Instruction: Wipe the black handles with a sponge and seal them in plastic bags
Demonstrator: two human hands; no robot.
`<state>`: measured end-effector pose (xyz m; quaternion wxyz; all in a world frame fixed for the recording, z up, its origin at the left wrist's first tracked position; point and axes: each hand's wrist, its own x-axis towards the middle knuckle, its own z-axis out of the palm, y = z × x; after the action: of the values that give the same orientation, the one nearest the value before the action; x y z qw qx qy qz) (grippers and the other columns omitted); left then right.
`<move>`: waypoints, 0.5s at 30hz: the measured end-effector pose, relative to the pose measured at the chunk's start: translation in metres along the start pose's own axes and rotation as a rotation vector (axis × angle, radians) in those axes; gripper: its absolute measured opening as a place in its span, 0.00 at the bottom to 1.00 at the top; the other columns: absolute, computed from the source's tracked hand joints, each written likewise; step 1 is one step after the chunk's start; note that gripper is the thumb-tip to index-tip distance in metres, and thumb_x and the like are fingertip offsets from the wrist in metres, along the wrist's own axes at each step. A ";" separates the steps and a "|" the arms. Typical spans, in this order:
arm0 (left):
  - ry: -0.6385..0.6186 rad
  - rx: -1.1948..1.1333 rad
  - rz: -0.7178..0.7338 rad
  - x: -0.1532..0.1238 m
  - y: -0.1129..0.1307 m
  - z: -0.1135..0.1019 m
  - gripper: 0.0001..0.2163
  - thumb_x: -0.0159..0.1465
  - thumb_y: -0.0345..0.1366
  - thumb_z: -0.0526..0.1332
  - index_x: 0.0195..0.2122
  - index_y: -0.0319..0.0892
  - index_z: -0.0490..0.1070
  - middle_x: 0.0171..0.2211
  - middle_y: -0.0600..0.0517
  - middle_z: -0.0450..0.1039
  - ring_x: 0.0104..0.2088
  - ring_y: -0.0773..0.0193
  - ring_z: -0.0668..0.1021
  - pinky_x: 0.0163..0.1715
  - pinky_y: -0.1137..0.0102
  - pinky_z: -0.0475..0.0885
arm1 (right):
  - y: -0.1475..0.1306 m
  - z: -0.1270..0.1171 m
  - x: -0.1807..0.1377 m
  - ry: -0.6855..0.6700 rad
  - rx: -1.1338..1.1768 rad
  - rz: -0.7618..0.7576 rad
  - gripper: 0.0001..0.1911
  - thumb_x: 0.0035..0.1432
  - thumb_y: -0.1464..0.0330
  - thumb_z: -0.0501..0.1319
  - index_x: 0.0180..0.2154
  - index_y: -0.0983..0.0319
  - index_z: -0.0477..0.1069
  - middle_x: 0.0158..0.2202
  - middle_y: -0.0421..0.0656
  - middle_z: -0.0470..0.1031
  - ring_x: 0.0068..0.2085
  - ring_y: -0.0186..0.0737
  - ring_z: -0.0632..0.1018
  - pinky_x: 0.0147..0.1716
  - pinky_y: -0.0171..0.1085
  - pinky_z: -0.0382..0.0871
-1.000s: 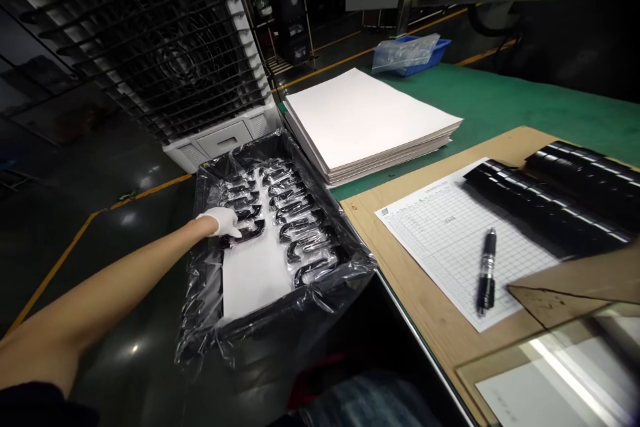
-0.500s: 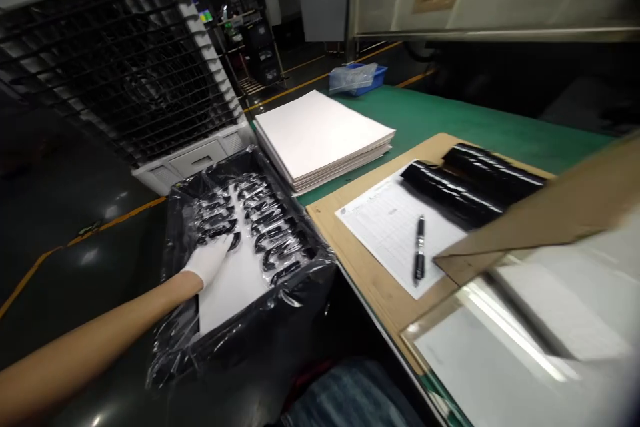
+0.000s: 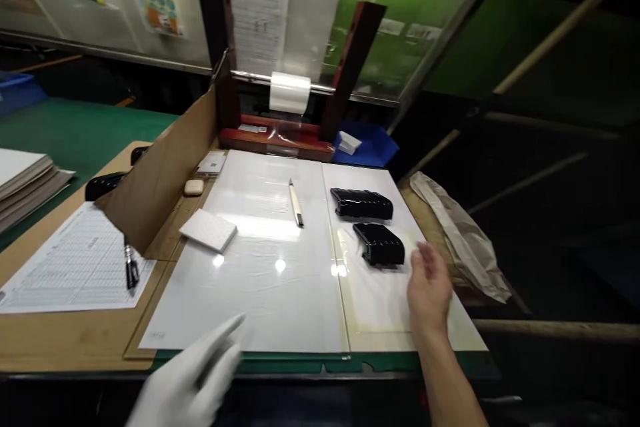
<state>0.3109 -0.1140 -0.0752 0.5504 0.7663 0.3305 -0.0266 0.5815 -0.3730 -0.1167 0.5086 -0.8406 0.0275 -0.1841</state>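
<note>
My left hand (image 3: 193, 377), in a white glove and slightly blurred, hangs over the front edge of the table with thumb and fingers apart and nothing between them. My bare right hand (image 3: 431, 287) is over the right side of the white work surface (image 3: 265, 287), its fingers loosely bent and holding nothing visible. Just left of its fingertips lies a glossy black moulded part (image 3: 380, 245). A second, similar black part (image 3: 363, 203) lies behind that one. Toward the middle is a cream-handled pen-like tool (image 3: 296, 203), and a white square pad (image 3: 209, 230) sits farther left.
A cardboard divider (image 3: 165, 173) stands left of the work surface. Beyond it are a printed sheet (image 3: 85, 260), a black pen (image 3: 131, 267) and a paper stack (image 3: 25, 187). Behind stand a film roll (image 3: 290, 92) on a red stand and a blue bin (image 3: 370, 145).
The view has swung right, from the black-lined crate to the white work surface. My left hand has left the black parts in the crate. My right hand has come into view.
</note>
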 end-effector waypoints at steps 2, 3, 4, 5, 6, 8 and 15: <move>-0.177 -0.069 0.007 0.020 0.048 0.040 0.25 0.69 0.53 0.56 0.65 0.52 0.66 0.44 0.49 0.79 0.46 0.55 0.80 0.48 0.64 0.77 | 0.011 0.008 0.010 -0.127 0.060 0.030 0.35 0.62 0.47 0.57 0.59 0.66 0.71 0.56 0.54 0.75 0.57 0.52 0.76 0.59 0.50 0.69; -0.300 -0.135 0.002 0.035 0.070 0.062 0.27 0.70 0.50 0.54 0.69 0.49 0.60 0.41 0.48 0.79 0.39 0.57 0.81 0.39 0.65 0.78 | 0.013 0.013 0.011 -0.171 0.076 0.042 0.36 0.61 0.46 0.58 0.59 0.65 0.71 0.56 0.54 0.76 0.57 0.52 0.76 0.59 0.49 0.69; -0.347 -0.155 0.015 0.052 0.089 0.084 0.29 0.70 0.46 0.55 0.71 0.45 0.57 0.38 0.48 0.79 0.31 0.59 0.80 0.31 0.67 0.77 | 0.013 0.017 0.010 -0.196 0.084 0.056 0.36 0.60 0.45 0.58 0.59 0.64 0.71 0.57 0.54 0.75 0.58 0.53 0.76 0.60 0.50 0.68; -0.369 -0.156 0.025 0.069 0.105 0.105 0.30 0.70 0.44 0.56 0.71 0.42 0.55 0.37 0.48 0.79 0.27 0.62 0.79 0.28 0.69 0.75 | 0.012 0.020 0.007 -0.209 0.087 0.068 0.37 0.60 0.44 0.59 0.60 0.63 0.71 0.58 0.54 0.75 0.58 0.54 0.75 0.60 0.51 0.68; -0.370 -0.153 0.034 0.085 0.117 0.122 0.31 0.69 0.43 0.57 0.71 0.40 0.55 0.35 0.47 0.79 0.25 0.62 0.78 0.25 0.70 0.74 | 0.009 0.023 0.003 -0.213 0.087 0.079 0.38 0.60 0.43 0.58 0.61 0.63 0.70 0.58 0.54 0.74 0.58 0.55 0.75 0.60 0.52 0.67; -0.349 -0.138 0.063 0.112 0.130 0.148 0.28 0.67 0.41 0.60 0.67 0.39 0.63 0.31 0.48 0.78 0.24 0.63 0.76 0.24 0.71 0.71 | 0.004 0.026 -0.005 -0.218 0.088 0.090 0.39 0.60 0.43 0.57 0.62 0.63 0.69 0.59 0.54 0.74 0.59 0.56 0.74 0.61 0.54 0.66; -0.289 -0.277 0.015 0.126 0.130 0.156 0.14 0.66 0.40 0.63 0.50 0.39 0.74 0.20 0.55 0.68 0.18 0.67 0.68 0.19 0.72 0.60 | -0.008 0.029 -0.014 -0.184 0.140 0.051 0.35 0.63 0.47 0.58 0.63 0.61 0.67 0.62 0.51 0.71 0.62 0.51 0.71 0.62 0.49 0.65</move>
<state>0.5288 -0.2109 -0.0803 0.6924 0.6738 0.2430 -0.0865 0.5767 -0.3415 -0.1256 0.5710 -0.8154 -0.0109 -0.0945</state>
